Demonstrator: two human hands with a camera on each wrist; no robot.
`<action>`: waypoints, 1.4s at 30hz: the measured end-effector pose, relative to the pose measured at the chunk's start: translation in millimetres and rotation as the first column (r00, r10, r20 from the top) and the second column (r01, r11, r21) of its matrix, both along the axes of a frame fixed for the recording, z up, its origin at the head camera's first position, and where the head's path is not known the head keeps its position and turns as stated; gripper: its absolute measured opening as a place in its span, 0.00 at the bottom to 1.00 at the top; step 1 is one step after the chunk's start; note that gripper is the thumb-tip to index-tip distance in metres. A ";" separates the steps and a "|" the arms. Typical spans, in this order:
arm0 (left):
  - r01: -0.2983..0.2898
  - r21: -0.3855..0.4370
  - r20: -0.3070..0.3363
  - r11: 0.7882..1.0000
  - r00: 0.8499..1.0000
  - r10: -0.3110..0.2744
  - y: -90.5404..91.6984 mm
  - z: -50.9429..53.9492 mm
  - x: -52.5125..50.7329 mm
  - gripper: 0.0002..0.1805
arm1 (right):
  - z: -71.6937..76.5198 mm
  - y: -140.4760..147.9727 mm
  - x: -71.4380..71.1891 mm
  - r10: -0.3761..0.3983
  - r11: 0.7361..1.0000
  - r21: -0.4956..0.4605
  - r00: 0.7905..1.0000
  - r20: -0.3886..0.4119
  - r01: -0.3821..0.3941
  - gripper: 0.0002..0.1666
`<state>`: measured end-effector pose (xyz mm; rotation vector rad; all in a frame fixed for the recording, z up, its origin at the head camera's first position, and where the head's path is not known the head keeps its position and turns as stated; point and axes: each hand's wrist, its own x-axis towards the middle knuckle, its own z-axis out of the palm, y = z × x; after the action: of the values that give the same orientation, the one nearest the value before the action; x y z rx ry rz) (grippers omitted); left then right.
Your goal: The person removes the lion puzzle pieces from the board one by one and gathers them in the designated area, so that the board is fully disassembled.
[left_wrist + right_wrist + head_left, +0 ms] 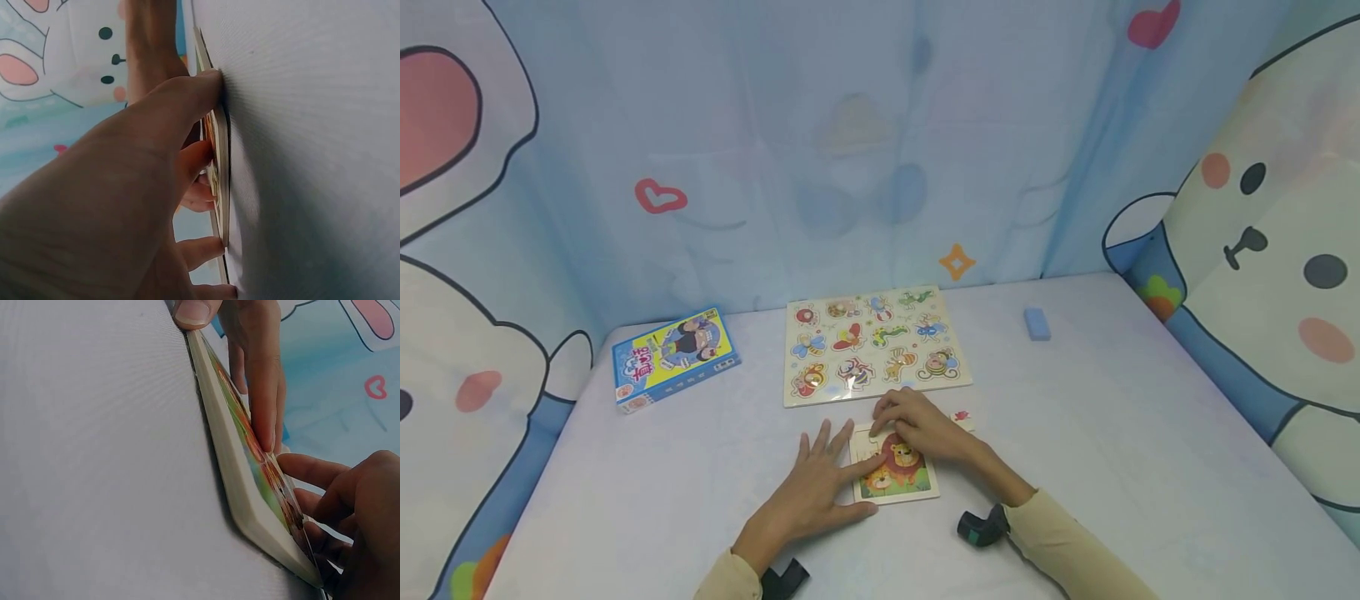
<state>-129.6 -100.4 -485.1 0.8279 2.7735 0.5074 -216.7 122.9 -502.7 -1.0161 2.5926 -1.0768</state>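
Note:
A small wooden lion puzzle (916,487) lies flat on the white table. My left hand (811,492) is spread at its left side, the index finger resting on the picture and the thumb at the lower edge. The right hand (925,425) bends over the upper part, fingertips down near a pale area at the puzzle's top left; whether they pinch a piece is hidden. In the right wrist view the fingers of my right hand (350,494) touch the puzzle (234,469) along its far side. The left wrist view shows the left thumb (209,87) at the board's edge.
A large insect puzzle board (880,346) lies just beyond the hands. A blue and yellow box (673,354) is at the left, a blue block (1037,324) at the back right. A pale piece with a red print (962,418) lies beside the right hand.

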 end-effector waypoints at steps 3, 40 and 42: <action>-0.002 0.001 0.001 1.000 1.000 0.002 0.0 -0.2 0.0 0.35 | 0.6 -0.1 0.2 0.000 1.000 -0.003 1.000 0.006 0.000 0.22; -0.009 0.003 0.019 1.000 1.000 0.009 0.0 -1.8 -0.3 0.36 | 8.5 9.0 -1.6 0.033 0.996 -0.090 0.991 0.127 -0.022 0.14; -0.010 0.004 0.018 1.000 1.000 0.010 0.0 -1.8 -0.6 0.36 | 10.2 9.3 -2.1 0.039 0.997 -0.069 0.992 0.123 -0.031 0.14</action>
<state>-130.1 -100.4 -486.9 0.8073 2.7626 0.5196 -218.8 132.2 -492.5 -0.9717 2.4473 -1.1857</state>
